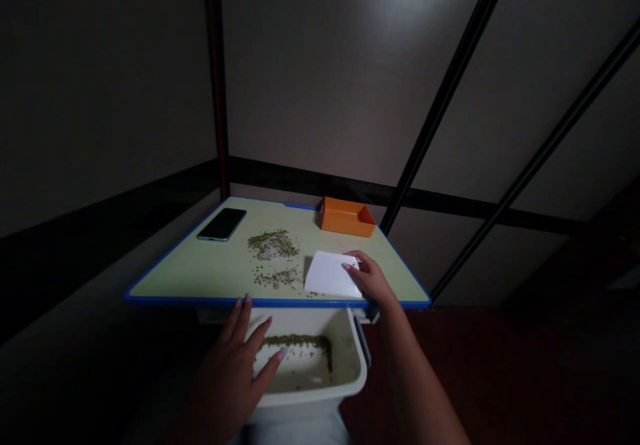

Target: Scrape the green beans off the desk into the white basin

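Note:
A small table [210, 278] with a pale top and blue edge holds two loose piles of green-brown grains [273, 245]. My right hand [369, 278] rests on a white card [330, 275] lying flat near the table's front edge, to the right of the grains. Below the front edge sits a white tub [350, 371] with a strip of the same grains inside. My left hand [235, 358] lies open with fingers spread, over the tub's left rim, its fingertips touching the table's blue edge.
A black phone [222, 224] lies at the table's far left. An orange tray [347, 217] stands at the far right corner. Dark wall panels with black strips rise behind the table. The floor to the right is dark red.

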`<state>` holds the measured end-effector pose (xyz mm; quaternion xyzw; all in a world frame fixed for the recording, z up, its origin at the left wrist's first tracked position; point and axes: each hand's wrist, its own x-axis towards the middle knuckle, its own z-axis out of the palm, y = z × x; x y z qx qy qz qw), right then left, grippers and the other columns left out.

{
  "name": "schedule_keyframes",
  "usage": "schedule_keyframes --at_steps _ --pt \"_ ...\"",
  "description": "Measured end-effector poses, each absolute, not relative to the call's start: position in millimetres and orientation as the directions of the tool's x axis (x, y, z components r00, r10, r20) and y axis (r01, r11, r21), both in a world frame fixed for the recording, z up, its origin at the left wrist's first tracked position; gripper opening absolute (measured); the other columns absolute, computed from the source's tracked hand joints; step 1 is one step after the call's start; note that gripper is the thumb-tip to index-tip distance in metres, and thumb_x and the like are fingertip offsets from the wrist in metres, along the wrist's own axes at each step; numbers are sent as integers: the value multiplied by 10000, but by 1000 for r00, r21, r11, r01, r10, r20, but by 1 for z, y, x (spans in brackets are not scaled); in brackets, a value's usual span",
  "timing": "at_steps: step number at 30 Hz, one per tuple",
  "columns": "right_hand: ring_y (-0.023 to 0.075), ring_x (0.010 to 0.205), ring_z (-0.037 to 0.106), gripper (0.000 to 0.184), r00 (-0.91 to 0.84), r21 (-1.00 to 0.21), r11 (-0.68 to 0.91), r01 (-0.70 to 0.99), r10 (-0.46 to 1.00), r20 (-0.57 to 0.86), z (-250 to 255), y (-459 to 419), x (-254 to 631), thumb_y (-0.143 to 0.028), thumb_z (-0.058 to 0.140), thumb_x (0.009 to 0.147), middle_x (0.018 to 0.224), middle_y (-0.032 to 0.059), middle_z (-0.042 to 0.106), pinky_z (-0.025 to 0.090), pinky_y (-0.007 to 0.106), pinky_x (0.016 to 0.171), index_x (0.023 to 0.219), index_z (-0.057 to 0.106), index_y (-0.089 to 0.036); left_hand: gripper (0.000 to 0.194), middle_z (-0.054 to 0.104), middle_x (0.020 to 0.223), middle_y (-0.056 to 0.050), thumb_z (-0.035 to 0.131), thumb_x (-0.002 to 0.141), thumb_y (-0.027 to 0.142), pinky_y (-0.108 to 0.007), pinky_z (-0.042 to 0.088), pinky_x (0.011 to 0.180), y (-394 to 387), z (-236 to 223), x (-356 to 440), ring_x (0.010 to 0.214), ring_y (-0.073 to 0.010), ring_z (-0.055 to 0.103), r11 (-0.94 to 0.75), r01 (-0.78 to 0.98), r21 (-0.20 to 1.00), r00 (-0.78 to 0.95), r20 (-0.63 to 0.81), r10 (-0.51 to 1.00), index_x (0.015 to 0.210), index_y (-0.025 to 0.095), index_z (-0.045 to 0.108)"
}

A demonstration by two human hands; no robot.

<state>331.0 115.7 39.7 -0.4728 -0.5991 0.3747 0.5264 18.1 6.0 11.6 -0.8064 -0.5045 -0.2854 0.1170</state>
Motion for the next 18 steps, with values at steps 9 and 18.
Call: schedule_keyframes --at_steps 9,18 --pt "89 519 439 404 -40 -960 266 92 964 263 40 113 325 -439 734 687 679 -31 555 318 204 460 969 583 -194 473 445 1460 -164 480 837 531 -467 514 938 6 10 16 1321 -360 444 -476 876 82 340 594 729 1135 221 678" --pt "101 566 467 382 -50 -953 288 97 957 284 43 108 325 -433 735 693 718 -15 576 344 211 491 964 615 -192 449 436 1468 -154 507 828 507 -478 494 969 6 10 17 1337 -355 419 -469 876 114 326 576 749 1134 225 678"
